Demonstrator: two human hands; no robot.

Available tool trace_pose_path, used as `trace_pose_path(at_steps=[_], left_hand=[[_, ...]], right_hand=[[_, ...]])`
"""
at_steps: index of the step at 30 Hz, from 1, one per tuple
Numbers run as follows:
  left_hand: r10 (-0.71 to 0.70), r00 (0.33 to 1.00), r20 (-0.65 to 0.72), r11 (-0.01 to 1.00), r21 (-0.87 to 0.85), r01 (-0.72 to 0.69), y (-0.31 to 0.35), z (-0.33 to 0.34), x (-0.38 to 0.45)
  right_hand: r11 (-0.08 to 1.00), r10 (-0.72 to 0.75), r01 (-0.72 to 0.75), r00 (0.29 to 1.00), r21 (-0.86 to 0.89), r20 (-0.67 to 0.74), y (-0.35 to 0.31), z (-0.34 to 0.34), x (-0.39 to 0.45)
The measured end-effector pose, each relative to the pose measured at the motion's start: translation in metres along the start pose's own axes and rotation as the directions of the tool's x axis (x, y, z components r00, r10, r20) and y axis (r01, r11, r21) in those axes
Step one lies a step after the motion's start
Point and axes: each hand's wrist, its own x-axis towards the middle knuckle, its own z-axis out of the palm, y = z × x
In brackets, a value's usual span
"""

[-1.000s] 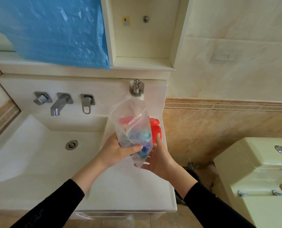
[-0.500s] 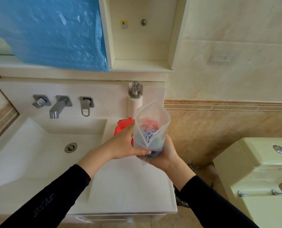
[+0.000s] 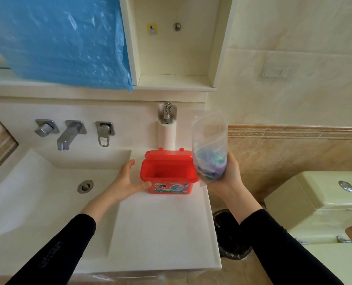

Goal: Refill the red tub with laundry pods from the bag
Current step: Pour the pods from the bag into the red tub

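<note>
Where the right hand point(image 3: 226, 177) curls around the lower part of the clear zip bag point(image 3: 210, 145), its fingers pass behind the plastic and cannot be seen; only the thumb side and palm show. Inside that grip the laundry pods point(image 3: 211, 165) press together into a blue, green and purple mass, too blurred through the plastic to count. One bag is held upright, its open mouth above the grip and its bottom corner sticking out below the palm.

Just to the left of that grip stands one red tub point(image 3: 168, 175) on the white counter point(image 3: 162, 223), lid hinged back and open; what can be seen of its inside is plain red, with the bottom partly hidden by the front wall. Its label print is mostly too small to read. The left hand point(image 3: 127, 179) lies against the tub's left wall, fingers straight and relaxed, thumb touching the lower front corner.

Beyond the left hand lie one sink basin point(image 3: 37, 192) and one faucet spout point(image 3: 68, 134) between two handles. Both black sleeves are cut off by the bottom edge.
</note>
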Motion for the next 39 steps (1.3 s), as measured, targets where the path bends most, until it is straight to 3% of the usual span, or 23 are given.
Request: trace_pose_path(at_steps=[5,12,22,27,32,35,39], left_hand=[[-0.076,0.995,0.060,0.994,-0.069,0.080,-0.024,0.018,0.010],[0.171,0.974,0.149,0.964,-0.231,-0.134,-0.014,0.035,0.027],[0.100,0.942,0.321,0.974,-0.227,-0.026,-0.005,0.030,0.040],[0.092,0.946,0.310,0.969,-0.246,-0.013,-0.006,0.028,0.039],[0.087,0.954,0.286,0.963,-0.269,-0.008,-0.006,0.032,0.038],[0.090,0.957,0.275,0.962,-0.271,-0.013,-0.007,0.033,0.038],[0.088,0.962,0.260,0.962,-0.273,-0.014,-0.008,0.033,0.038]], right_hand=[[0.998,-0.058,0.059,0.997,0.025,-0.047,-0.004,-0.009,0.006],[0.997,-0.077,0.076,0.991,-0.019,-0.106,0.001,-0.019,0.015],[0.988,-0.142,0.134,0.982,-0.074,-0.126,-0.002,-0.025,0.032],[0.979,-0.200,0.191,0.961,-0.067,-0.191,-0.003,-0.022,0.038],[0.947,-0.319,0.278,0.879,-0.163,-0.355,-0.011,-0.015,0.038],[0.883,-0.457,0.344,0.790,-0.320,-0.409,-0.016,-0.009,0.037],[0.677,-0.677,0.414,0.676,-0.609,-0.292,-0.020,-0.003,0.035]])
